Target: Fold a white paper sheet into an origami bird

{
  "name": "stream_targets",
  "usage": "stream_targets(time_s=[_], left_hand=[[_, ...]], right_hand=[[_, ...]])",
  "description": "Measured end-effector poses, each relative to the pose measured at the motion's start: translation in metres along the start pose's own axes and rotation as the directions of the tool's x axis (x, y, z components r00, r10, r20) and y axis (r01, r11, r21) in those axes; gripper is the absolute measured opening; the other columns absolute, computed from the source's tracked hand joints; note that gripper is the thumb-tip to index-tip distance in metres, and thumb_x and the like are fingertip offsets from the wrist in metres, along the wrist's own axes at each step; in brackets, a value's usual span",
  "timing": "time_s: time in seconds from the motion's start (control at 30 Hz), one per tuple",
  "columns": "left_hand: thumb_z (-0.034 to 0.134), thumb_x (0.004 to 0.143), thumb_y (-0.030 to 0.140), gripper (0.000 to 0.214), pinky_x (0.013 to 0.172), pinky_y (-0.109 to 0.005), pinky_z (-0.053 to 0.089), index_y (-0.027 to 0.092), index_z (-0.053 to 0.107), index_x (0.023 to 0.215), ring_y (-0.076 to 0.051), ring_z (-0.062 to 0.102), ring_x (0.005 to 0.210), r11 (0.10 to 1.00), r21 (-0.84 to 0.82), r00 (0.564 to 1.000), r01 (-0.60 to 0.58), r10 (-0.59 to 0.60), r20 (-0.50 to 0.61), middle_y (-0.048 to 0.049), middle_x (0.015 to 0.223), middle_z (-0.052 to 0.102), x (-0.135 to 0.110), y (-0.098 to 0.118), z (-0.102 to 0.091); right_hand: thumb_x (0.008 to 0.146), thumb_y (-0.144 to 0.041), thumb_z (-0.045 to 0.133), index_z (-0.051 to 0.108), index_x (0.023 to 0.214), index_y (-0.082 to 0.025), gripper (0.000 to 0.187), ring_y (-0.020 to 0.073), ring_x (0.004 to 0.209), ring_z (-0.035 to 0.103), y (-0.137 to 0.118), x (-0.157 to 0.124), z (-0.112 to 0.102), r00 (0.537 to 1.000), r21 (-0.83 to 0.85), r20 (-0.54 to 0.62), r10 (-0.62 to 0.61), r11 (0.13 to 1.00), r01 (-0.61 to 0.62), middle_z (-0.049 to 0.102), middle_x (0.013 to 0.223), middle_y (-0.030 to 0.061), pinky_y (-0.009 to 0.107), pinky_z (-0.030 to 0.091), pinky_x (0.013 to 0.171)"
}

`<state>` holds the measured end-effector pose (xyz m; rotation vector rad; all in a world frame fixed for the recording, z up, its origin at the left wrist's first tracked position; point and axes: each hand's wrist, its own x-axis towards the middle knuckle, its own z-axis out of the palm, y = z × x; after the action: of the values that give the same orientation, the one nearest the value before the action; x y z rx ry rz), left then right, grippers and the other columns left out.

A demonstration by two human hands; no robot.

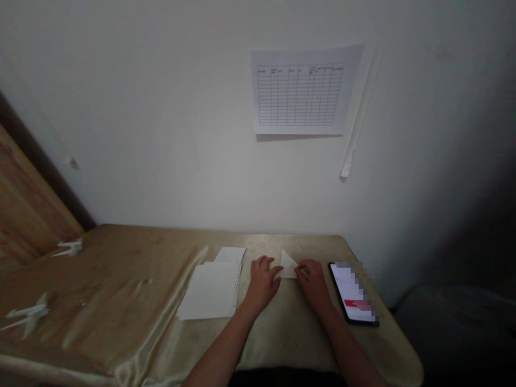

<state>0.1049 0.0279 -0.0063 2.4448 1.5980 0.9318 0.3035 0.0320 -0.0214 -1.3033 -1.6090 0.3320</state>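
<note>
A small white folded paper (287, 264), triangular in outline, lies on the table (121, 279) between my two hands. My left hand (263, 280) rests on the tabletop with fingers spread and touches the paper's left side. My right hand (311, 278) pinches the paper's right lower corner with thumb and fingers closed. A stack of white lined sheets (212, 290) lies just left of my left hand.
A phone (352, 293) with a lit screen lies right of my right hand. Two white folded paper planes (69, 247) (26, 314) sit far left on the shiny tan table cover. A printed grid sheet (300, 94) hangs on the wall.
</note>
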Motion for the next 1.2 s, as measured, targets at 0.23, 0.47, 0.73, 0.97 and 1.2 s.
stream_targets(time_s=[0.23, 0.47, 0.73, 0.97, 1.2], left_hand=[[0.071, 0.082, 0.022, 0.034, 0.113, -0.062, 0.023, 0.031, 0.071, 0.114, -0.034, 0.039, 0.133, 0.991, 0.037, 0.987, 0.13, -0.133, 0.088, -0.0062, 0.131, 0.061, 0.003, 0.001, -0.001], [0.072, 0.08, 0.019, 0.027, 0.114, -0.057, 0.024, 0.023, 0.067, 0.106, -0.032, 0.043, 0.131, 0.989, 0.02, 0.987, 0.148, -0.149, 0.068, -0.007, 0.12, 0.065, 0.004, 0.003, 0.0], [0.065, 0.082, 0.014, 0.015, 0.112, -0.055, 0.026, 0.023, 0.065, 0.094, -0.029, 0.049, 0.123, 0.989, -0.004, 0.987, 0.148, -0.147, 0.066, -0.0057, 0.113, 0.066, 0.005, 0.01, -0.005], [0.065, 0.08, 0.012, 0.021, 0.113, -0.055, 0.025, 0.023, 0.067, 0.098, -0.027, 0.052, 0.119, 0.99, -0.06, 0.99, 0.131, -0.127, 0.062, -0.0051, 0.112, 0.067, 0.006, 0.01, -0.006], [0.07, 0.08, 0.02, 0.022, 0.115, -0.056, 0.022, 0.024, 0.066, 0.101, -0.026, 0.054, 0.12, 0.975, -0.168, 0.989, 0.142, -0.132, 0.071, -0.0046, 0.115, 0.067, 0.005, 0.01, -0.005]], right_hand=[[0.075, -0.025, 0.061, 0.069, 0.088, -0.023, 0.016, 0.0258, 0.107, 0.056, -0.002, -0.001, 0.001, 0.996, 0.051, 0.043, 0.083, 0.995, -0.085, 0.066, 0.099, 0.007, 0.041, 0.044, 0.098], [0.069, -0.022, 0.062, 0.07, 0.102, -0.023, 0.033, 0.0249, 0.104, 0.059, -0.006, -0.001, 0.003, 0.992, 0.085, 0.022, 0.128, 0.988, -0.13, 0.066, 0.096, 0.0061, 0.04, 0.047, 0.098], [0.078, -0.033, 0.06, 0.069, 0.107, -0.021, 0.033, 0.0245, 0.099, 0.062, -0.017, 0.002, -0.002, 0.993, 0.167, 0.059, 0.106, 0.979, -0.115, 0.067, 0.095, 0.0063, 0.043, 0.047, 0.098], [0.075, -0.033, 0.063, 0.07, 0.104, -0.022, 0.032, 0.0233, 0.093, 0.063, -0.018, 0.002, -0.002, 0.989, 0.203, 0.083, 0.125, 0.969, -0.14, 0.068, 0.092, 0.0052, 0.041, 0.048, 0.094], [0.071, -0.033, 0.067, 0.07, 0.101, -0.022, 0.032, 0.0243, 0.094, 0.064, -0.015, 0.003, -0.003, 0.99, 0.226, 0.075, 0.117, 0.965, -0.131, 0.07, 0.089, 0.0045, 0.042, 0.047, 0.094]])
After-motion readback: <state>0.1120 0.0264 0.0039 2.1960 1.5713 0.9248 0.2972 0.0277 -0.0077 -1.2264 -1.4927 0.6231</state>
